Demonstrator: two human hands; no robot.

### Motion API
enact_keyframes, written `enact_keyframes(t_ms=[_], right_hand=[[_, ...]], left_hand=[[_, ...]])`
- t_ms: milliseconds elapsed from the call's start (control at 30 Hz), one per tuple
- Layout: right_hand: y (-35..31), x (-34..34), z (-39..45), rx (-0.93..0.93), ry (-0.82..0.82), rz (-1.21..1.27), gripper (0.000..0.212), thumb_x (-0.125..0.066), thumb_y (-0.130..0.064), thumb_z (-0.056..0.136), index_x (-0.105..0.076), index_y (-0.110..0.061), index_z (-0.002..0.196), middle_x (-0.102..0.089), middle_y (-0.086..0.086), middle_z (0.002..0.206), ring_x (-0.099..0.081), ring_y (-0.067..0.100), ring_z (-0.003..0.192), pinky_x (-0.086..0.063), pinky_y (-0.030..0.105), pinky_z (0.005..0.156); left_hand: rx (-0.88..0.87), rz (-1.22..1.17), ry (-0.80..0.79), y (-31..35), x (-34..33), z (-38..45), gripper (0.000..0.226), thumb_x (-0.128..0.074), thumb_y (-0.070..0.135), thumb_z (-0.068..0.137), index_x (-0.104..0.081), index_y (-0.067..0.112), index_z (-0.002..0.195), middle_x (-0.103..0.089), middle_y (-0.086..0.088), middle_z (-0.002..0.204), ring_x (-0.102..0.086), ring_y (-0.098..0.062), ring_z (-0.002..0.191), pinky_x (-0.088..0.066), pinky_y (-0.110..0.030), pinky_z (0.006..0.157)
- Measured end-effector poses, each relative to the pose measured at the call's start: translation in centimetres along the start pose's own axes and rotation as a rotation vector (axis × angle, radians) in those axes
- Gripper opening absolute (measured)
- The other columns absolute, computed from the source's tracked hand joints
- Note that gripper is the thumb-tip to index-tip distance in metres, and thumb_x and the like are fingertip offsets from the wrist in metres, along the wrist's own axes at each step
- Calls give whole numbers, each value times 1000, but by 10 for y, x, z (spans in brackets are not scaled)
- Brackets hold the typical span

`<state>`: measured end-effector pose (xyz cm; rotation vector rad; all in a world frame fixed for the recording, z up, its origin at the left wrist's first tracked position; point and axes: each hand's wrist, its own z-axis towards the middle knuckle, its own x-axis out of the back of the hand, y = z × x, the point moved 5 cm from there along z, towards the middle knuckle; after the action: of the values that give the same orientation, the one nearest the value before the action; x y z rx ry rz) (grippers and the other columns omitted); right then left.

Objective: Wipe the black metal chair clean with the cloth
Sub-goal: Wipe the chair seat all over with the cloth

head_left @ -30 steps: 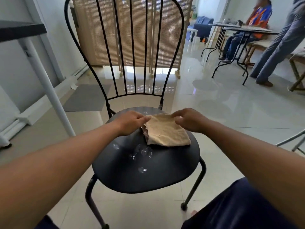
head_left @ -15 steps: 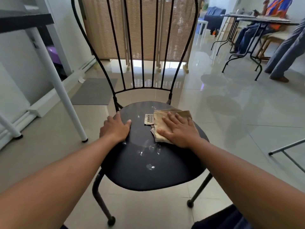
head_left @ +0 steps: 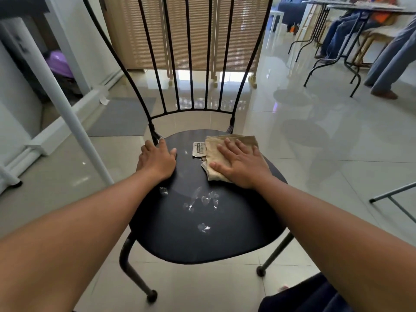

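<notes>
The black metal chair (head_left: 202,242) stands in front of me, its round seat facing up and its barred back rising behind. A folded tan cloth (head_left: 216,152) with a white label lies on the seat's far right part. My right hand (head_left: 242,164) presses flat on the cloth, fingers spread. Resting flat on the seat's far left edge is my left hand (head_left: 156,162), holding nothing. Water droplets (head_left: 202,200) sit on the middle of the seat, nearer to me than the cloth.
A white table leg (head_left: 67,113) slants down at the left. A grey mat (head_left: 122,115) lies beyond it. A slatted screen (head_left: 191,32) stands behind the chair. At the far right, people sit and stand by a folding table (head_left: 337,52). Another thin leg (head_left: 391,197) juts in at right.
One second ago both hands held the cloth's far corners. Now the right hand lies flat on the cloth and the left rests on the seat edge. The view has moved closer.
</notes>
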<state>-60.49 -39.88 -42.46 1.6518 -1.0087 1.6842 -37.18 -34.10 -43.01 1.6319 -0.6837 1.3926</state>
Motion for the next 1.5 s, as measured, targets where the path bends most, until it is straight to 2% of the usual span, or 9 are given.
enact_keyframes(t_ms=[333, 533, 700, 767, 900, 967, 1067, 1167, 1500], right_hand=[[27, 7, 27, -70, -81, -4, 81, -16, -80, 88, 2, -40, 156, 14, -11, 164, 12, 15, 152, 7, 55, 119], [40, 8, -13, -58, -100, 9, 74, -21, -72, 94, -1, -38, 157, 10, -11, 165, 9, 15, 152, 2, 43, 121], [37, 23, -8, -90, 35, -19, 74, -26, -78, 88, -32, -37, 148, -27, -4, 158, -20, 26, 146, -22, 49, 112], [32, 33, 9, -135, 113, -28, 78, -26, -83, 84, -37, -35, 145, -34, -1, 153, -26, 29, 141, -26, 51, 108], [17, 19, 39, -117, 8, -55, 95, -14, -93, 75, -14, -41, 154, -12, 1, 164, -11, 30, 150, -6, 57, 116], [11, 10, 49, -124, -40, -10, 92, -18, -90, 77, -4, -43, 155, -2, -1, 166, -1, 30, 152, 2, 60, 116], [13, 9, 56, -110, -51, 10, 68, -23, -66, 94, -2, -44, 155, 2, -4, 167, 2, 26, 152, 4, 61, 116], [19, 7, 48, -77, -53, 16, 59, -19, -46, 100, -1, -41, 156, 5, -9, 166, 5, 22, 152, 5, 59, 116], [29, 3, -35, -97, -72, 18, 59, -17, -44, 101, 3, -41, 156, 10, -15, 165, 10, 12, 151, 6, 51, 120]], left_hand=[[-105, -3, -9, 29, -5, 23, 62, -26, 43, 102, -22, 8, 152, -30, -22, 149, -31, -39, 136, -28, -49, 111], [-215, 27, -2, 31, -10, 28, 62, -23, 38, 103, -19, 3, 154, -15, -14, 163, -19, -29, 149, -17, -45, 121], [-237, 20, 11, 30, -13, 29, 60, -23, 36, 102, -22, 3, 153, -20, -15, 161, -19, -28, 149, -16, -45, 121], [-239, 17, 10, 30, -13, 30, 60, -23, 36, 103, -22, 2, 153, -20, -15, 162, -18, -27, 149, -15, -44, 122], [-240, 29, 10, 29, -15, 32, 60, -22, 36, 103, -21, 3, 153, -18, -13, 162, -16, -26, 150, -13, -43, 122], [-235, 32, 9, 29, -16, 32, 60, -22, 36, 103, -20, 3, 154, -17, -13, 163, -15, -25, 150, -12, -41, 123], [-234, 34, 5, 30, -15, 31, 60, -22, 35, 103, -20, 3, 154, -17, -13, 163, -15, -25, 150, -12, -42, 123], [-232, 39, -1, 31, -14, 31, 60, -21, 35, 103, -19, 3, 154, -15, -12, 163, -13, -25, 151, -10, -41, 123], [-234, 17, -6, 31, -12, 28, 60, -22, 34, 104, -19, 3, 154, -14, -13, 164, -11, -25, 151, -8, -41, 123]])
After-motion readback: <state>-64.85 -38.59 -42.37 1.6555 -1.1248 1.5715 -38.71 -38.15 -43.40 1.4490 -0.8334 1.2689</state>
